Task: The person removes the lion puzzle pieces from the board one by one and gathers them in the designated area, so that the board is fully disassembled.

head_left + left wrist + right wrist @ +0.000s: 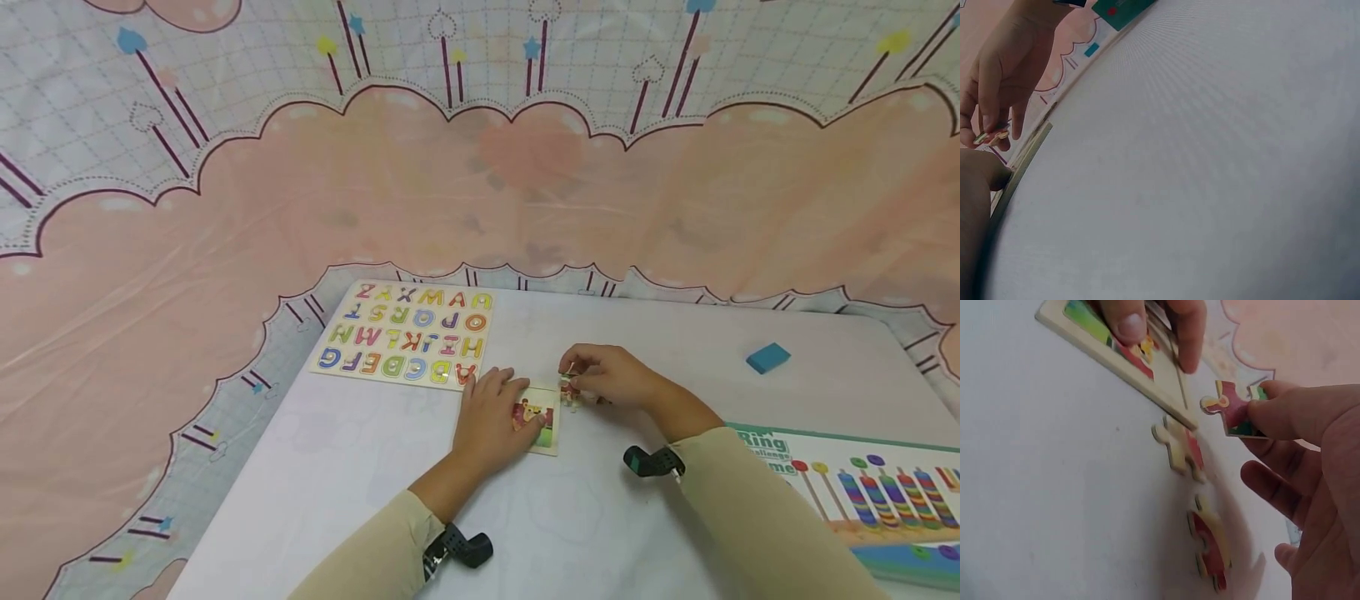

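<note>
Right hand [1329, 465] nearest, I pinched a knobbed jigsaw piece [1235, 414], red with green patches, and my left hand [491, 417] lay spread, thumb on the puzzle frame [1110, 359]!

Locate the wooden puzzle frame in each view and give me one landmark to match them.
Head: the wooden puzzle frame lies below and slightly right of centre, partly under the left hand.
Left wrist: edge-on at the left side.
Right wrist: at the top, slanting down rightward.
Shared landmark: the right hand, pinching a puzzle piece.
</note>
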Demonstrator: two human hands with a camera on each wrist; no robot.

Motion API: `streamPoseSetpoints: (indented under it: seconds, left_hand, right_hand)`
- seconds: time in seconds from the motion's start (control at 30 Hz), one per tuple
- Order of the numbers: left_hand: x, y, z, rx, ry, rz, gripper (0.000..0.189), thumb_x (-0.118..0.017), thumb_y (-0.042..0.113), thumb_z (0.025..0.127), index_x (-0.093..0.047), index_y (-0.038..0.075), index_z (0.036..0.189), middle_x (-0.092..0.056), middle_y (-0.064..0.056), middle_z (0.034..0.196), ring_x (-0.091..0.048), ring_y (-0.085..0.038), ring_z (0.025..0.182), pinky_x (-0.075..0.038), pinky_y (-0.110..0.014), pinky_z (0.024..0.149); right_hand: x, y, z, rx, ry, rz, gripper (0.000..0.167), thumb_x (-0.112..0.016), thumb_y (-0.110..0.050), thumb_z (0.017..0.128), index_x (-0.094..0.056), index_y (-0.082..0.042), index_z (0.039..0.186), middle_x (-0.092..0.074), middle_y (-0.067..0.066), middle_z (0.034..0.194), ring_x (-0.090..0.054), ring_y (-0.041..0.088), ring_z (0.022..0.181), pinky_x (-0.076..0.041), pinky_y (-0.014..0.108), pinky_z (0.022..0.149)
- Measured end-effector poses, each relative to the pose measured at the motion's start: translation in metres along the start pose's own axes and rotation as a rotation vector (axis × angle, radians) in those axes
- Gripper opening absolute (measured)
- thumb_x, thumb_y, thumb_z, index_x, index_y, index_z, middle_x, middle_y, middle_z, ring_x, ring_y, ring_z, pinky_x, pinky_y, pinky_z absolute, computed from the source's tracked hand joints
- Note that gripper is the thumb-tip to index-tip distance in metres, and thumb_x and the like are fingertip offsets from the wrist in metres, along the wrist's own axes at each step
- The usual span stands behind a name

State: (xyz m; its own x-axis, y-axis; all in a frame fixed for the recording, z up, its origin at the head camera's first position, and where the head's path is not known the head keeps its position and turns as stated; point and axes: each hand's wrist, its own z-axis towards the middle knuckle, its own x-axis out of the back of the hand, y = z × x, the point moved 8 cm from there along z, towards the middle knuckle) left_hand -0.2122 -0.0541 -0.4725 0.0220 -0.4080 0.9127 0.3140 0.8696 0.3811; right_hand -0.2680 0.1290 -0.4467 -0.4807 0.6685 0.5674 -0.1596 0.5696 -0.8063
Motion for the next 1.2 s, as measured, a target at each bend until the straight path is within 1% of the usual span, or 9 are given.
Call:
streamPoseSetpoints:
  seconds: [0.2, 0.27, 0.33, 0.43, 0.6, 0.83, 0.9, 1.03, 1.2]
  left_hand:
    - [0.001, 0.001, -0.001, 0.002, 0.002, -0.011, 0.066, -0.064, 0.062, 0.098, -0.062, 0.019, 0.148, -0.050, -0.008, 0.160, -0.035, -0.029, 0.155, -0.012, -0.059, 0.129]
    - [0.001, 0.001, -0.001, 0.003, 0.002, -0.014, 0.066, -0.065, 0.061, 0.098, -0.062, 0.019, 0.148, -0.050, -0.008, 0.161, -0.035, -0.030, 0.156, -0.012, -0.059, 0.129]
    - [0.000, 0.001, 0.000, 0.004, 0.002, -0.017, 0.066, -0.065, 0.061, 0.098, -0.062, 0.019, 0.148, -0.050, -0.008, 0.161, -0.035, -0.030, 0.156, -0.012, -0.059, 0.129]
    - [-0.001, 0.000, -0.001, 0.004, 0.001, -0.018, 0.065, -0.064, 0.060, 0.098, -0.062, 0.019, 0.148, -0.050, -0.008, 0.161, -0.034, -0.030, 0.156, -0.013, -0.059, 0.128]
    - [-0.003, -0.001, -0.001, -0.002, 0.002, -0.008, 0.064, -0.064, 0.058, 0.098, -0.061, 0.019, 0.149, -0.050, -0.008, 0.161, -0.035, -0.030, 0.156, -0.012, -0.059, 0.129]
    - [-0.003, 0.000, -0.001, -0.007, 0.004, -0.016, 0.064, -0.064, 0.058, 0.099, -0.061, 0.019, 0.149, -0.049, -0.008, 0.162, -0.034, -0.029, 0.156, -0.012, -0.059, 0.129]
    - [-0.003, 0.000, -0.001, -0.010, 0.008, -0.020, 0.065, -0.064, 0.058, 0.099, -0.061, 0.018, 0.149, -0.049, -0.008, 0.161, -0.034, -0.030, 0.156, -0.013, -0.059, 0.128]
    - [-0.003, 0.000, -0.001, -0.009, 0.011, -0.020, 0.064, -0.064, 0.058, 0.099, -0.061, 0.018, 0.149, -0.050, -0.008, 0.161, -0.035, -0.029, 0.156, -0.013, -0.059, 0.128]
    - [-0.003, 0.000, -0.001, 0.000, -0.005, -0.025, 0.064, -0.064, 0.057, 0.099, -0.061, 0.018, 0.150, -0.048, -0.008, 0.162, -0.033, -0.030, 0.157, -0.012, -0.059, 0.129]
  right_hand:
    - [0.009, 0.009, -0.008, -0.060, -0.016, 0.038, 0.019, -0.063, -0.003, 0.101, -0.069, -0.009, 0.118, -0.063, 0.012, 0.105, -0.063, 0.024, 0.077, -0.057, 0.034, 0.067]
    - [0.013, 0.013, -0.011, -0.068, -0.011, 0.045, 0.018, -0.063, -0.003, 0.100, -0.068, -0.009, 0.117, -0.064, 0.012, 0.104, -0.065, 0.024, 0.078, -0.058, 0.034, 0.069]
    - [0.016, 0.015, -0.014, -0.054, -0.014, 0.041, 0.017, -0.063, -0.001, 0.100, -0.068, -0.008, 0.116, -0.066, 0.012, 0.101, -0.068, 0.024, 0.080, -0.059, 0.035, 0.072]
    - [0.023, 0.019, -0.018, -0.043, -0.006, -0.001, 0.016, -0.065, -0.001, 0.099, -0.068, -0.009, 0.113, -0.068, 0.009, 0.099, -0.068, 0.023, 0.085, -0.057, 0.036, 0.076]
    - [0.033, 0.025, -0.025, -0.036, 0.006, -0.104, 0.015, -0.067, -0.004, 0.099, -0.069, -0.013, 0.110, -0.066, 0.006, 0.100, -0.060, 0.024, 0.090, -0.050, 0.035, 0.075]
    - [0.042, 0.037, -0.033, -0.059, -0.014, -0.188, 0.014, -0.067, -0.006, 0.100, -0.069, -0.014, 0.111, -0.066, 0.006, 0.102, -0.058, 0.025, 0.093, -0.051, 0.037, 0.076]
    - [0.045, 0.040, -0.034, -0.073, -0.014, -0.202, 0.014, -0.068, -0.008, 0.100, -0.069, -0.016, 0.111, -0.066, 0.006, 0.104, -0.058, 0.026, 0.096, -0.050, 0.037, 0.078]
    - [0.050, 0.042, -0.039, -0.067, -0.013, -0.230, 0.013, -0.069, -0.008, 0.100, -0.069, -0.016, 0.111, -0.067, 0.007, 0.108, -0.058, 0.028, 0.101, -0.050, 0.041, 0.084]
    - [0.052, 0.045, -0.042, -0.061, -0.017, -0.283, 0.013, -0.070, -0.008, 0.100, -0.070, -0.016, 0.109, -0.068, 0.004, 0.106, -0.058, 0.028, 0.102, -0.051, 0.046, 0.092]
